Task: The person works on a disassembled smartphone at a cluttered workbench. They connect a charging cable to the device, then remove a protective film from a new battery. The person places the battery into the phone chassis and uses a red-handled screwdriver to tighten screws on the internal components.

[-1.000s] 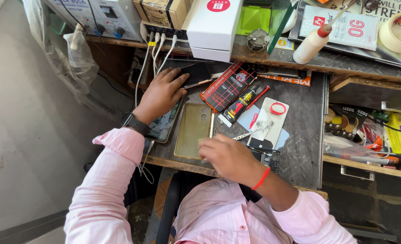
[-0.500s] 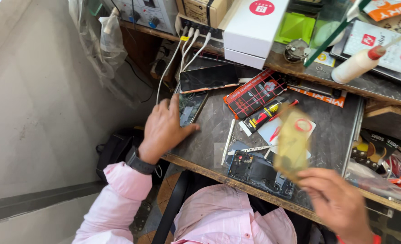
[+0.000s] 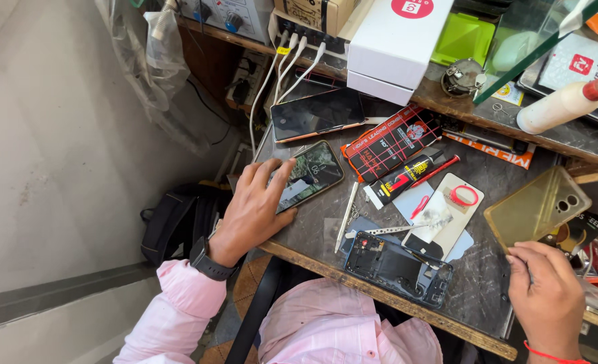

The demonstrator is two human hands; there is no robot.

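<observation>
Left hand [image 3: 258, 205]: laid flat, fingers spread apart, on a lit phone [image 3: 310, 176] that lies screen-up at the left end of the bench [image 3: 474, 296]; nothing is pinched in its grip. Dark wristwatch [image 3: 208, 264] on that wrist, pink sleeve [image 3: 177, 317] below it.

Right hand [image 3: 548, 296]: at the right edge of the bench, fingers curled inward, touching the near corner of a clear yellowish phone case [image 3: 538, 205] that sits tilted just above it; whether the grip clamps the case cannot be told. Red thread band [image 3: 555, 355] on that wrist.

Between the hands: opened phone body [image 3: 396, 266], inner side up, near the front edge; a slim metal tool [image 3: 347, 216] just left of it; a white card with a red ring [image 3: 450, 209] above it; a black glue tube with red tip [image 3: 410, 176]; a red-and-black packet [image 3: 393, 140].

Farther back: a second phone [image 3: 319, 113], screen dark, with white cables [image 3: 278, 64] above; a white box [image 3: 396, 40] on the shelf; a white squeeze bottle with red cap [image 3: 565, 104] at right
</observation>
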